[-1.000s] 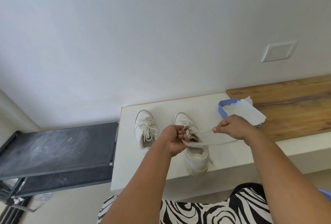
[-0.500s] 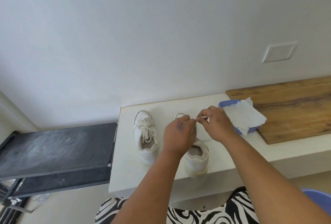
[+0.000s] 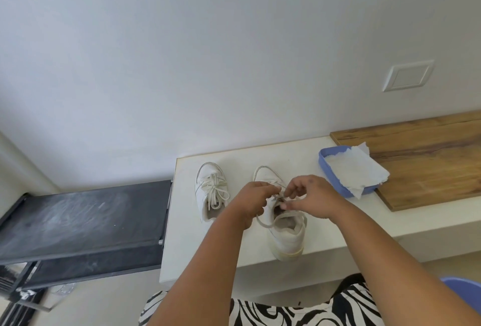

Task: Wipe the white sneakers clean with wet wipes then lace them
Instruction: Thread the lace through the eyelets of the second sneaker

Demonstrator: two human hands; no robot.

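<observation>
White lace [image 3: 263, 222] | pinched by both hands' fingers [image 3: 285, 205] (over sneaker [image 3: 286, 232])

Two sneakers sit side by side on the counter [image 3: 325, 242], the wipes tray [image 3: 328, 169] to their right.

left hand [image 3: 253, 195] + right hand [image 3: 311, 195]: pinching lace [image 3: 263, 222] | right sneaker [image 3: 286, 232] | left sneaker [image 3: 211, 193]: tied

I see a plain white wall [image 3: 208, 52] with a blank switch plate [image 3: 407, 75]. White counter [image 3: 338, 226], wooden board [image 3: 429, 159] at right, dusty black platform [image 3: 78, 219] left.
</observation>
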